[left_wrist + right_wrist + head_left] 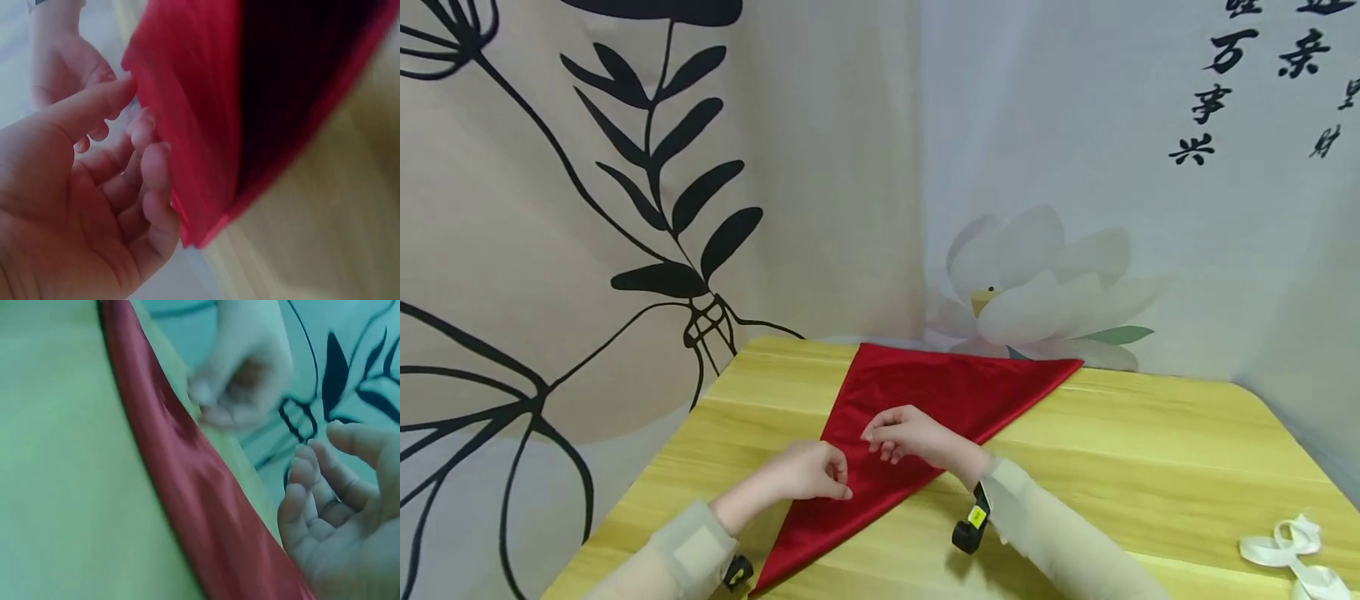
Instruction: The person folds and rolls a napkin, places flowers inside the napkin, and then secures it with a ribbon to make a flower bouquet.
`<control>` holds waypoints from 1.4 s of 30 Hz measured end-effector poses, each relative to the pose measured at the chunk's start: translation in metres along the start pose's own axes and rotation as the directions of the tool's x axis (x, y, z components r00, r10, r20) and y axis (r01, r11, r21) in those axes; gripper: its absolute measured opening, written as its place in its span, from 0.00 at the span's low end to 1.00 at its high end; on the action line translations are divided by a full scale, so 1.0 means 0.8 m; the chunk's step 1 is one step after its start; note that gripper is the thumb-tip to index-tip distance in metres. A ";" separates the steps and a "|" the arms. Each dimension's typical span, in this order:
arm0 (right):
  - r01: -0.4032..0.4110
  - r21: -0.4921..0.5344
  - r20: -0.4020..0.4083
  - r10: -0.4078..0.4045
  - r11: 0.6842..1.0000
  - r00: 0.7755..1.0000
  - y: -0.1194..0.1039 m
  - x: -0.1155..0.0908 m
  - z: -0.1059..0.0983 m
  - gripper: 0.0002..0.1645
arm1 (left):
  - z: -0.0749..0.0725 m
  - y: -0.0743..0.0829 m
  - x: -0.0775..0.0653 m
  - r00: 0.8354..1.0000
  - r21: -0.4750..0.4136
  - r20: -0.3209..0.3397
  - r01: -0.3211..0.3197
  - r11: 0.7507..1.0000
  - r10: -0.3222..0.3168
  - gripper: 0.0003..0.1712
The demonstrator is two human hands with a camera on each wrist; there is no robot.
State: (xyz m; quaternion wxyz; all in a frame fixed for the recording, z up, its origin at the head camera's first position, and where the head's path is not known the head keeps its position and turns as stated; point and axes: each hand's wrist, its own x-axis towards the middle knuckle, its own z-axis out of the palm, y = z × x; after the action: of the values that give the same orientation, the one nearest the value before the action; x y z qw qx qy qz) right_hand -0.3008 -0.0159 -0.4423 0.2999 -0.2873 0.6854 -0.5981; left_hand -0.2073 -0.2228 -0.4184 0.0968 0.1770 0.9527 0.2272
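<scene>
A red satiny cloth [925, 379] lies folded in a triangle on the wooden table, one long slanting edge facing the person. Over its left part is the left hand [816, 471], fingers loosely bent and thumb apart from them. In the left wrist view, that hand's thumb and fingertips overlap the border of the cloth [200, 119], with nothing seen between them. Slightly farther forward, the right hand [906, 435] hovers above the middle of the cloth, fingers relaxed. The right wrist view shows the right hand's fingers [294, 506] loosely bent around nothing, beside the cloth [181, 469].
The yellow wood-grain table [1120, 450] reaches back to a patterned curtain [835, 167]. A white ribbon-like item [1285, 542] lies at the table's right front. Black wrist cameras [972, 527] hang under both sleeves.
</scene>
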 end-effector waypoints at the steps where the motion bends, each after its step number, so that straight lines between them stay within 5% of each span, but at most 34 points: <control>1: -0.008 0.024 0.019 0.008 1.000 1.000 0.001 -0.006 0.011 0.19 | 0.002 0.002 -0.003 1.000 -0.009 0.019 -0.008 1.000 0.008 0.11; 11: -0.111 0.172 0.178 0.080 0.979 0.981 0.007 -0.033 0.074 0.07 | 0.010 0.007 -0.029 0.991 -0.051 0.118 -0.061 0.997 0.067 0.13; 22: -0.084 0.065 0.216 0.068 0.994 0.974 0.025 -0.028 0.081 0.11 | 0.003 -0.007 -0.065 0.981 -0.045 0.188 -0.036 0.998 0.044 0.13; 25: -0.076 0.026 0.221 0.068 0.997 0.973 0.022 -0.029 0.086 0.12 | -0.002 -0.012 -0.071 0.970 -0.111 0.234 -0.035 0.993 0.060 0.09; 28: -0.052 -0.048 0.233 0.062 0.997 0.970 0.015 -0.030 0.096 0.11 | -0.011 -0.020 -0.068 0.943 -0.208 0.320 -0.021 0.978 0.088 0.05; 32: -0.022 -0.140 0.253 0.057 0.990 0.966 0.007 -0.031 0.108 0.09 | -0.022 -0.035 -0.051 0.883 -0.287 0.450 -0.002 0.958 0.136 0.07; 37: -0.021 -0.225 0.233 0.075 0.974 0.970 0.006 -0.032 0.123 0.04 | -0.027 -0.050 -0.034 0.818 -0.289 0.560 0.043 0.956 0.132 0.10; 42: -0.014 -0.294 0.218 0.081 0.956 0.973 0.004 -0.034 0.135 0.03 | -0.029 -0.054 -0.029 0.783 -0.267 0.615 0.097 0.959 0.092 0.11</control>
State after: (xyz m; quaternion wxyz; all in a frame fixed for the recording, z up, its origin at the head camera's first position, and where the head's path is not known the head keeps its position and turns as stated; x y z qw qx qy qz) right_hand -0.2015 -0.0646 -0.4548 0.3452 -0.3782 0.7336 -0.4469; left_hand -0.2046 -0.2765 -0.4159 0.4297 0.2248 0.8250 0.2902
